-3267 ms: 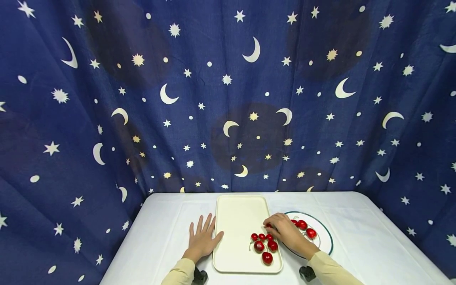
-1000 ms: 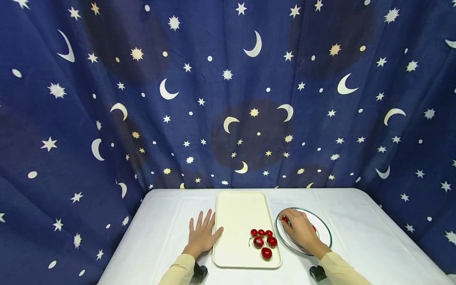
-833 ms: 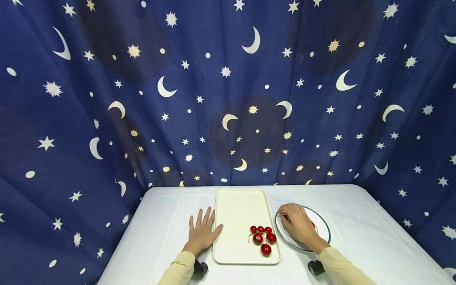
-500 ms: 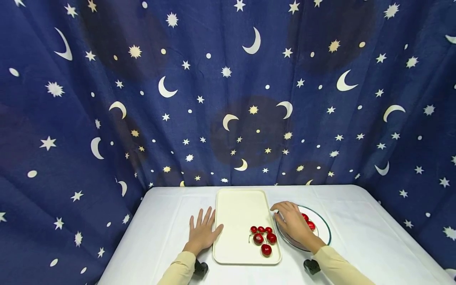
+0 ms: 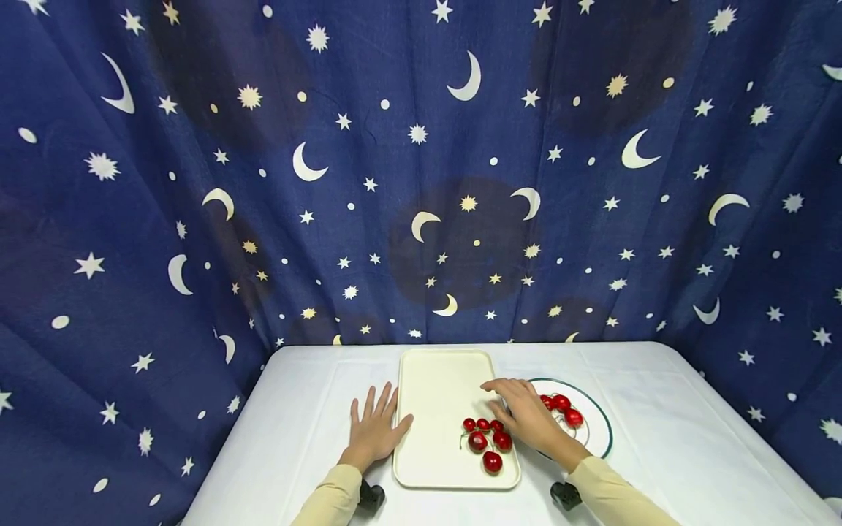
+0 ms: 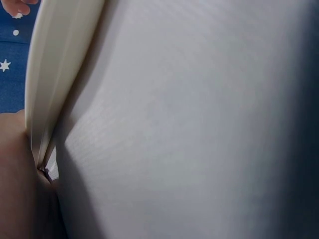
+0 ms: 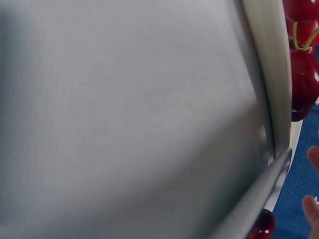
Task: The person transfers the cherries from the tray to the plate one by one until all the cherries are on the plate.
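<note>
My left hand [image 5: 373, 435] lies flat with fingers spread on the tablecloth, its thumb over the left rim of a cream tray [image 5: 441, 394]. Several red cherries [image 5: 477, 441] with stems sit in the tray's near right part. Over the tray's right rim, just behind those cherries, hovers my right hand [image 5: 526, 416], thumb and fingers apart with nothing showing between them. Its forearm side covers part of a white plate [image 5: 597, 431] with a dark green rim. More cherries [image 5: 574, 417] lie on that plate. In the right wrist view, tray cherries [image 7: 304, 79] show beyond the rim.
A white cloth covers the table [image 5: 316, 409]. Behind and at both sides hangs a dark blue curtain [image 5: 368, 241] with moons and stars. A black wrist camera [image 5: 566, 495] sits under the right wrist, another [image 5: 371, 498] under the left.
My right hand carried a cherry from the tray's right edge to the plate and let go of it there, then came back left over the tray. The left hand has stayed put.
</note>
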